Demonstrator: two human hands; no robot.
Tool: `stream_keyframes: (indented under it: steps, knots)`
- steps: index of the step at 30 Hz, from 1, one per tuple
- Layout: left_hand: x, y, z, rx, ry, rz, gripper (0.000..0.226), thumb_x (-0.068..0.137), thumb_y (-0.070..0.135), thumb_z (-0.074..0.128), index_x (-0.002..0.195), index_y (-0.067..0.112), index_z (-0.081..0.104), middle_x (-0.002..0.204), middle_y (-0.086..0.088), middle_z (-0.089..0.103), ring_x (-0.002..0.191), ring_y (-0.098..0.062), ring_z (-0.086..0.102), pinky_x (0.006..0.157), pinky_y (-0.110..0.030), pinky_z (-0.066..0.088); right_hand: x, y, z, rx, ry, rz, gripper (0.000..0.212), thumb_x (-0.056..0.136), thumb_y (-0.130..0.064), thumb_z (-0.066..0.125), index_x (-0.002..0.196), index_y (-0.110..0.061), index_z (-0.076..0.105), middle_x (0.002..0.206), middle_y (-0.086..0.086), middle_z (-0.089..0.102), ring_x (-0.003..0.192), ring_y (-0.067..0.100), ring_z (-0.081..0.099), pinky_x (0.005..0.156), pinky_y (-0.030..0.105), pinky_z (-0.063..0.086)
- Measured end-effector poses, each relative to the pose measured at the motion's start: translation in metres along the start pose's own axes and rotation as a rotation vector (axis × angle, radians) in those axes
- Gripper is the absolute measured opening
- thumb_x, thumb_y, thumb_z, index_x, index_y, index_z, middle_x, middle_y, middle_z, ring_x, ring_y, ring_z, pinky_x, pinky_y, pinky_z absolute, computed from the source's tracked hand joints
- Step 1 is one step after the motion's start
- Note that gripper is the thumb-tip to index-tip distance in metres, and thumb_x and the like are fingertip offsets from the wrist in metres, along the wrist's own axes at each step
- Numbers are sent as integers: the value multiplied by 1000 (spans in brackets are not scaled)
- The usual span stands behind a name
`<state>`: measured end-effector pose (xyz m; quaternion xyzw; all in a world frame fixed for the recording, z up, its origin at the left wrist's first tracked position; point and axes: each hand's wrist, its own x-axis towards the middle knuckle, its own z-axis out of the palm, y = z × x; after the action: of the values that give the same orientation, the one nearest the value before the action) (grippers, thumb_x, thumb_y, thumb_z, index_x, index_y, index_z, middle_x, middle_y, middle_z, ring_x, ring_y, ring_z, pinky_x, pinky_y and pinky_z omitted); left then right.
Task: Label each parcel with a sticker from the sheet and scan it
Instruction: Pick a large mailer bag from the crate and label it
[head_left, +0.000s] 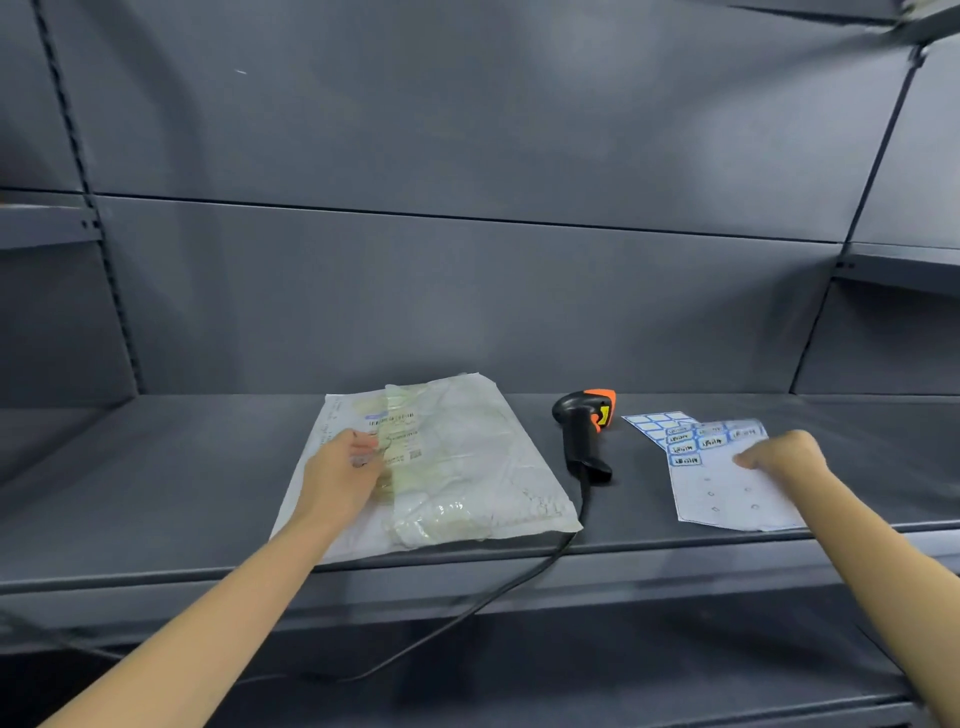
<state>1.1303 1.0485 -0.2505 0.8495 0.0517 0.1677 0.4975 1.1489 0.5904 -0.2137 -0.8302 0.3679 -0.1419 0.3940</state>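
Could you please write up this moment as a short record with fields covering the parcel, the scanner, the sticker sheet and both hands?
parcel: white plastic mailer lying flat on the grey shelf, printed label facing up
scanner: black and orange handheld scanner lying on the shelf between parcel and sheet, held by neither hand
sticker sheet: sticker sheet flat on the shelf, some stickers left
left hand: left hand rests on the parcel
right hand: right hand touches the sheet; grip unclear

I am making out no readable text: print on the parcel's shipping label (392, 434) and handwriting on the stickers (696, 441) near the shelf's (156, 493) right end are showing blurred.
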Motion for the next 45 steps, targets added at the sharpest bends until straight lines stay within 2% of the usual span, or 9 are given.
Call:
stream_keyframes:
  steps: [3,6,14,18,24,28,32,37,45]
  knots:
    - [-1,9,-5,-111,40,7,25,90,7,57,113,13,63,115,2,62,102,-12,54,86,-23,39,-28,-19,-8,193,122,-268,21,83,-2,61,102,7,63,82,16,56,78,28,51,66,32,41]
    - [-6,20,-10,-334,47,-1,19,90,16,62,108,19,64,111,5,65,103,-13,61,79,-21,45,-76,-50,-7,497,81,-451,21,84,-7,63,105,-8,59,105,12,64,92,26,59,84,43,51]
    - [-27,75,-21,-909,-391,-167,57,75,56,62,114,15,61,106,-7,72,89,-23,70,78,-35,55,-208,-99,56,826,-528,-554,30,82,-8,73,109,-12,59,99,4,74,82,17,72,67,30,58]
    - [-30,75,-34,-971,-392,-140,35,93,37,53,120,17,64,111,-6,71,98,-23,69,80,-36,57,-234,-101,86,719,-680,-566,37,84,-9,72,115,-14,53,103,4,73,90,23,71,81,42,58]
    - [-35,56,-45,-868,-299,-166,29,99,7,41,120,3,61,108,-12,71,92,-25,69,71,-32,57,-257,-99,110,289,-216,-1179,49,84,-16,70,130,-22,52,129,-11,46,119,3,36,98,5,22]
    - [-38,59,-42,-885,-304,-228,32,99,6,38,120,-1,60,105,-15,69,83,-24,65,59,-27,53,-274,-102,123,86,-210,-1485,27,85,-28,70,111,-19,70,115,-5,64,111,15,53,99,25,34]
    - [-40,62,-38,-905,-281,-296,33,100,7,34,122,-2,57,114,-20,65,84,-27,62,62,-30,48,-279,-107,131,-3,-210,-1495,22,87,-30,67,104,-17,72,104,-1,68,98,20,57,92,32,39]
    - [-41,58,-40,-957,-302,-333,33,100,8,34,120,-1,58,114,-20,66,89,-28,64,76,-35,50,-278,-108,134,-33,-162,-1476,18,92,-29,60,103,-20,70,102,-5,67,99,16,53,85,17,26]
    - [-38,51,-42,-960,-334,-325,32,98,4,33,110,-2,62,96,-14,73,76,-21,70,63,-28,56,-279,-105,134,-39,-152,-1525,18,95,-24,57,99,-14,71,95,0,68,90,21,58,82,33,43]
